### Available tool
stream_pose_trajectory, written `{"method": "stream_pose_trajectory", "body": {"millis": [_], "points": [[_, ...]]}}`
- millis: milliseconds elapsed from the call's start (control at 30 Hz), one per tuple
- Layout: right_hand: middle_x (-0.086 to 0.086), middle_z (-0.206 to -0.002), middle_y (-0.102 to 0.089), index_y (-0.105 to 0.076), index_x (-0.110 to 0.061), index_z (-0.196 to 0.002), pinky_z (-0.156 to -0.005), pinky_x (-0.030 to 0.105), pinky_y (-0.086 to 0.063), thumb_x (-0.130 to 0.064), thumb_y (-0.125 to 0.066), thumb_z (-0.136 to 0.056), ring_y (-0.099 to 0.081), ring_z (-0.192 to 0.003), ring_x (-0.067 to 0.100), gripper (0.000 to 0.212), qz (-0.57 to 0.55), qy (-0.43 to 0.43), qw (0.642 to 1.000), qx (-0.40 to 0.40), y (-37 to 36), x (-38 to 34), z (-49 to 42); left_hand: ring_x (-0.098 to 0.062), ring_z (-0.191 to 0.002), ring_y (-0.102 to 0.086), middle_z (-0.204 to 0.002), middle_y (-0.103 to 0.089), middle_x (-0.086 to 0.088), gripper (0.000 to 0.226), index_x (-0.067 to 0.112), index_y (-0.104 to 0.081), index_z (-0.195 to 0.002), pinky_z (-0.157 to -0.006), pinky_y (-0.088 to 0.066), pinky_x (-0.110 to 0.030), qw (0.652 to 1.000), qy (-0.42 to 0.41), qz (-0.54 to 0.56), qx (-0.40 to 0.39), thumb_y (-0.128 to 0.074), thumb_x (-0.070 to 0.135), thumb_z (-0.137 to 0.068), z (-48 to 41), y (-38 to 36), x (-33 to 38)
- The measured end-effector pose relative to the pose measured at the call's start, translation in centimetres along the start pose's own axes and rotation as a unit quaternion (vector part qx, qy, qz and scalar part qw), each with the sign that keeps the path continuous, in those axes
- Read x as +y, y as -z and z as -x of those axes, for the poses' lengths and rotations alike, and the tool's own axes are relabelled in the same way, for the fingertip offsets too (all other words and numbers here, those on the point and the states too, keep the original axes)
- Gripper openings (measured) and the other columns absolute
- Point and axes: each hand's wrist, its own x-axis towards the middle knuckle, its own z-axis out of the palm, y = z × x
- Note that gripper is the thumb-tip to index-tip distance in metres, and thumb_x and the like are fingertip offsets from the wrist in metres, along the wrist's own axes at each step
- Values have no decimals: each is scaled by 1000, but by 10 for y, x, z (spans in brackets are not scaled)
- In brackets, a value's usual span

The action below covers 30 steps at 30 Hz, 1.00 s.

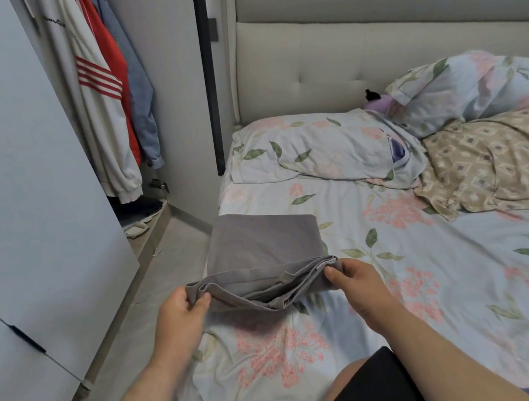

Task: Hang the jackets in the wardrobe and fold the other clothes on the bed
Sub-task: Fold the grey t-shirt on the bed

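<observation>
Our left hand (183, 308) and right hand (355, 277) each pinch a near corner of the folded grey garment (264, 249), which lies at the bed's (441, 276) left edge; jackets (104, 97) hang in the open wardrobe (9, 171) on our left.

Grey garment (263, 245), perhaps trousers, in hands (178, 309) (354, 274)

a home bedroom: a bed (441, 276) with floral sheets and pillows, padded headboard (321, 63) behind, open wardrobe (106, 86) of hanging jackets left.
</observation>
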Motion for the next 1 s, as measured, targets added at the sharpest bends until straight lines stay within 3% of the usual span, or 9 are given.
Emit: {"method": "stream_pose_trajectory", "body": {"millis": [67, 200, 367, 500, 633, 733, 833, 933, 1000], "points": [[7, -79, -74, -70, -17, -73, -60, 16, -46, -15, -64, -94, -67, -77, 17, 22, 5, -5, 1000, -15, 2, -1, 5, -25, -76, -65, -78, -69, -7, 9, 12, -65, -81, -68, -50, -40, 1000, -3, -16, 1, -66, 14, -91, 7, 4, 3], [2, -73, -71, -68, -16, -68, -73, 27, -52, -12, -65, -93, -65, -74, 17, 26, 25, -6, 998, -48, 10, -6, 19, -32, -78, -66, -78, -69, -13, 12, 6, -65, -80, -68, -50, -43, 999, 0, -39, -17, -66, 13, -91, 27, 15, 7], [8, -84, -75, -73, -8, -84, -73, 24, -55, -17, -64, -94, -70, -81, 19, 15, 58, 12, 996, -73, 32, -8, 48, -5, -65, -62, -69, -68, 5, 16, 20, -65, -75, -56, -44, -27, 996, -33, -82, -25, -67, 13, -90, 53, 32, 23], [17, -81, -69, -68, 2, -86, -73, 36, -47, -23, -63, -94, -60, -74, 19, 27, 68, 33, 993, -96, 52, 1, 71, -16, -67, -63, -70, -68, -1, 15, 14, -65, -75, -60, -45, -34, 992, -49, -100, -67, -67, 13, -90, 72, 47, 33], [12, -79, -65, -67, 4, -86, -72, 35, -43, -20, -63, -95, -56, -73, 17, 26, 56, 40, 992, -109, 58, 7, 80, -18, -78, -68, -82, -74, -5, 7, 12, -71, -87, -71, -51, -37, 996, -42, -33, -78, -65, 11, -92, 87, 53, 37], [16, -79, -66, -66, 3, -84, -72, 35, -43, -17, -62, -95, -57, -74, 18, 23, 53, 40, 992, -110, 55, 5, 77, -20, -76, -68, -83, -75, -4, 12, 13, -72, -91, -61, -51, -30, 996, 7, 55, -68, -61, 9, -94, 90, 47, 36], [22, -86, -67, -65, 5, -89, -75, 46, -50, -17, -60, -96, -59, -78, 22, 23, 31, 13, 992, -120, 50, 4, 70, -6, -68, -68, -84, -75, 3, 12, 16, -69, -94, -49, -50, -17, 993, 46, 95, -49, -58, 13, -97, 82, 38, 29], [15, -88, -71, -67, -3, -87, -86, 49, -54, -19, -58, -99, -64, -82, 23, 23, 21, -9, 994, -108, 44, 7, 60, -6, -77, -69, -87, -74, 13, 13, 24, -67, -96, -61, -51, -23, 994, 42, 91, -45, -55, 21, -99, 68, 29, 24], [1, -76, -69, -64, -14, -75, -80, 42, -53, -23, -57, -99, -62, -74, 17, 27, 31, -23, 995, -87, 38, 9, 52, -4, -80, -68, -86, -73, 19, 13, 26, -67, -94, -67, -49, -27, 996, 35, 74, -37, -55, 25, -98, 58, 21, 19]]}}
